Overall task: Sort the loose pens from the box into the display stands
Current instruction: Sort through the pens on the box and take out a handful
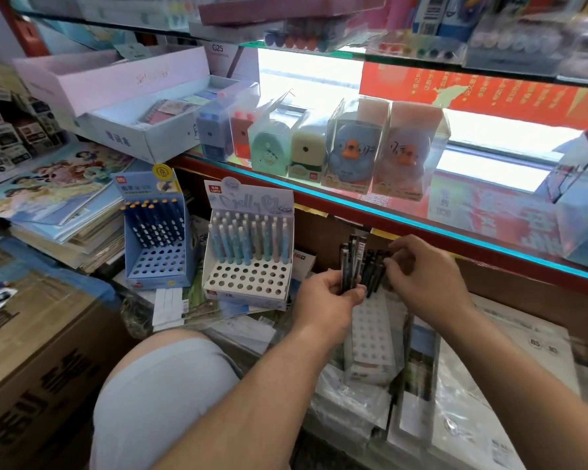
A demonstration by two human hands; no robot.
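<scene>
My left hand (326, 293) grips a bundle of dark pens (352, 262), held upright. My right hand (421, 269) pinches more black pens (374, 269) over a white display stand (370, 330) with many holes, which lies below both hands. To the left stands a white stand (248, 276) with pastel pens (248, 239) in its back rows and bare holes in front. Further left a blue stand (157, 262) holds dark blue pens (153, 222) at the back. The box of loose pens is not visible.
A glass shelf (404, 215) with boxed pencil sharpeners (350, 147) runs above the hands. Stacked books and notebooks (65, 212) lie at the left. Cardboard cartons (31, 351) stand at the lower left. Plastic-wrapped paper packs (472, 401) lie under the white stand. My knee (163, 385) is at the bottom centre.
</scene>
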